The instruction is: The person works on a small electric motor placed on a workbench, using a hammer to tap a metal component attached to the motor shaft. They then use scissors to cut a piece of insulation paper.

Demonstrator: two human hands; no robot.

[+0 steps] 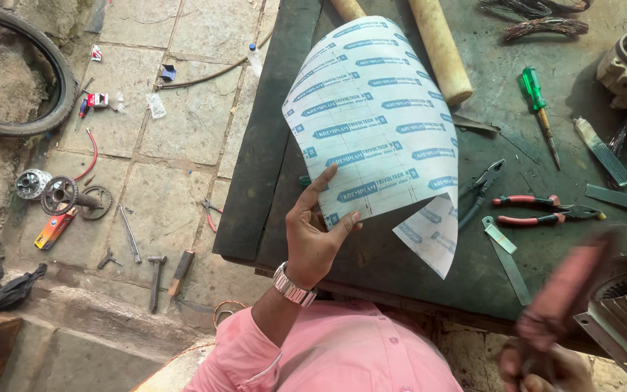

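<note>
Sheet (375, 123) of white printed paper, curling, pinched at its lower edge by the left hand (315, 232) above the desk (270, 145). Right hand (546, 356) clenched on a blurred reddish tool (567, 290). Risk: the one-point hold lets the sheet fold or crease. Pliers (538, 209) and screwdriver (538, 109) crowd the right; desk edge near left.

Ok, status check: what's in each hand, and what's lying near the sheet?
Left hand pinching white printed sheet, held curled above dark bench. Right hand gripping a blurred reddish tool. Pliers and wooden handle lie beside the sheet.
</note>
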